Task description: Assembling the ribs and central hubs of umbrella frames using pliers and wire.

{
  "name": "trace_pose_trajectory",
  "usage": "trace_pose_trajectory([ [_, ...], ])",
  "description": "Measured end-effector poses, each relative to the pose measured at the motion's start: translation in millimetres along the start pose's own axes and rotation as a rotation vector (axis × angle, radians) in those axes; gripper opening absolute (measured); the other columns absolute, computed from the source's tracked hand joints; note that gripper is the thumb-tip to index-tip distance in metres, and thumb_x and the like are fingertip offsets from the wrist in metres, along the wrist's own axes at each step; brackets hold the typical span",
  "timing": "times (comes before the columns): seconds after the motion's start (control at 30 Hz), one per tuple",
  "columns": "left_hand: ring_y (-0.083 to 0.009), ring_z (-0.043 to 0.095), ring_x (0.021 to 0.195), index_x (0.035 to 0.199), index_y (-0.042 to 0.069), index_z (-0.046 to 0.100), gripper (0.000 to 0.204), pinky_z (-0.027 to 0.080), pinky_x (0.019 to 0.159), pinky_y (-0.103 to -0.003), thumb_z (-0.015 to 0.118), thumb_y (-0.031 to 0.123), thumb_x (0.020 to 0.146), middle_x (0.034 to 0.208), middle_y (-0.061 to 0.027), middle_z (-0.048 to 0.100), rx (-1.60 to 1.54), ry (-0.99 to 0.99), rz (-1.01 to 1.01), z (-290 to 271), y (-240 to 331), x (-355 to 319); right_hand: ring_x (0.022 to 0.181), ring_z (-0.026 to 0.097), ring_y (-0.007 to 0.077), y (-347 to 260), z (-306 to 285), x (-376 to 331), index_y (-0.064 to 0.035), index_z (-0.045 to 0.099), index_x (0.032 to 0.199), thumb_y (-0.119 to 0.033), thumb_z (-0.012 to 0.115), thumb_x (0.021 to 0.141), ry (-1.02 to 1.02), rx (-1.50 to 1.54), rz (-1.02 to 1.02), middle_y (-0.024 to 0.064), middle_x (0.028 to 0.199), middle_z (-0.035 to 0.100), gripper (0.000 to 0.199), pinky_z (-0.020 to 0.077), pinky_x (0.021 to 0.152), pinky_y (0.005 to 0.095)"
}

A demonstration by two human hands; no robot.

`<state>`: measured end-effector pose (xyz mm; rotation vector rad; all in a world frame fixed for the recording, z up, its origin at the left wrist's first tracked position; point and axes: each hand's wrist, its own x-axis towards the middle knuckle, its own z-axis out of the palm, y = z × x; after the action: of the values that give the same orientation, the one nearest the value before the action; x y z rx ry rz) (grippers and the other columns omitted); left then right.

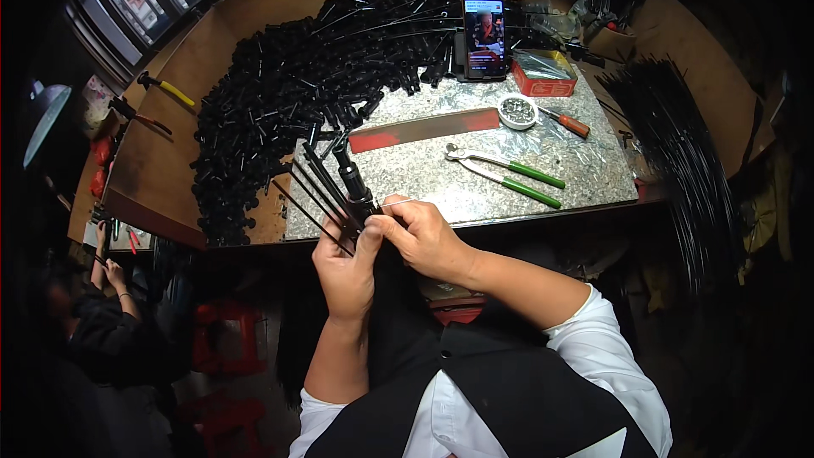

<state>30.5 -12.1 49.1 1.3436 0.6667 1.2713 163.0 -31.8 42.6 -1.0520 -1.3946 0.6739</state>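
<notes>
My left hand is closed around a black cylindrical fitting and several thin black rods that fan up and to the left. The fitting points away from me, tilted slightly left. My right hand meets the left one at the fitting's near end, thumb and fingers pinched together. A thin silvery wire sticks out by its fingertips; the fingers hide where it leads. Just beyond my hands, pincers with green handles lie on the speckled stone slab.
A big heap of black fittings covers the left and back. On the slab are a red-brown bar, white dish of small metal pieces, screwdriver, red box and phone. Black rods stand right. Another person's hand shows left.
</notes>
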Motion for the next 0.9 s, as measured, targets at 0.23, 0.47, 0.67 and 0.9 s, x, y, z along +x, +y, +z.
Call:
trace_pose_trajectory([
  [0.23, -0.0065, 0.058, 0.075, 0.093, -0.002, 0.064, 0.012, 0.047, 0.071, -0.021, 0.069, -0.001, 0.082, 0.086, -0.0026, 0.065, 0.01, 0.097, -0.059, -5, 12, 12, 0.065, 0.051, 0.0359, 7, 5, -4, 0.0045, 0.05, 0.077, -0.01, 0.055, 0.089, -0.07, -0.121, -0.162, 0.0176, 0.07, 0.05, 0.02, 0.0401, 0.059, 0.041],
  [0.47, -0.006, 0.058, 0.072, 0.093, -0.001, 0.064, 0.015, 0.048, 0.068, -0.02, 0.071, -0.001, 0.08, 0.083, -0.0007, 0.065, 0.16, 0.026, 0.041, -11, 11, 17, 0.061, 0.049, 0.0321, 10, 2, -3, 0.005, 0.051, 0.075, -0.005, 0.056, 0.087, -0.088, -0.118, -0.165, 0.0156, 0.066, 0.047, 0.017, 0.0401, 0.058, 0.0395],
  [0.67, -0.0056, 0.057, 0.073, 0.092, -0.001, 0.064, 0.015, 0.047, 0.069, -0.019, 0.072, 0.002, 0.08, 0.082, 0.0001, 0.064, 0.065, 0.012, 0.053, -18, 5, 17, 0.054, 0.052, 0.0199, 5, -2, 1, 0.0034, 0.047, 0.07, -0.01, 0.056, 0.091, -0.176, -0.08, -0.112, 0.0097, 0.062, 0.044, 0.027, 0.0403, 0.049, 0.0333],
  [0.9, -0.0061, 0.057, 0.075, 0.095, -0.002, 0.064, 0.019, 0.046, 0.07, -0.019, 0.072, 0.011, 0.082, 0.084, 0.0009, 0.063, 0.032, -0.045, 0.019, -32, -1, 15, 0.052, 0.051, 0.0071, 1, -3, 1, -0.0006, 0.05, 0.075, -0.019, 0.06, 0.092, -0.314, 0.217, 0.306, 0.0011, 0.068, 0.046, 0.027, 0.0447, 0.043, 0.0223],
])
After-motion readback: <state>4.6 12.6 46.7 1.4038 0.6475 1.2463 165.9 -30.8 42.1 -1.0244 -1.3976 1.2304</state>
